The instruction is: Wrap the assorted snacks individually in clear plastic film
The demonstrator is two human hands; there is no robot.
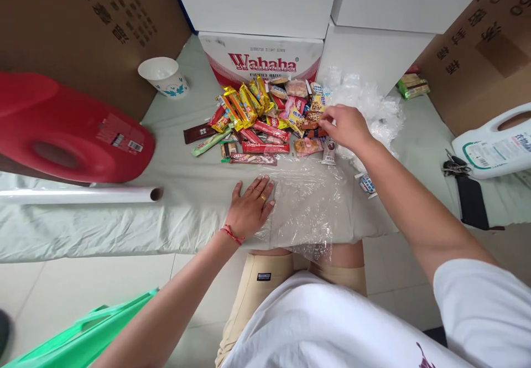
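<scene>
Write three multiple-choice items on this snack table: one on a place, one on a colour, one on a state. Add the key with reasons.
1. Where does the paper cup stand?
A. left of the snack pile
B. on the white jug
C. on the floor

2. What colour is the big container lying at the left?
A. blue
B. red
C. black

3. What is the left hand doing?
A. gripping the roll
B. lifting a box
C. lying flat on the clear film

Key: A, the cup sits left of the wrappers; B, its body is plainly red; C, the palm is down with fingers spread at the film's edge, while the right hand reaches into the snacks.
</scene>
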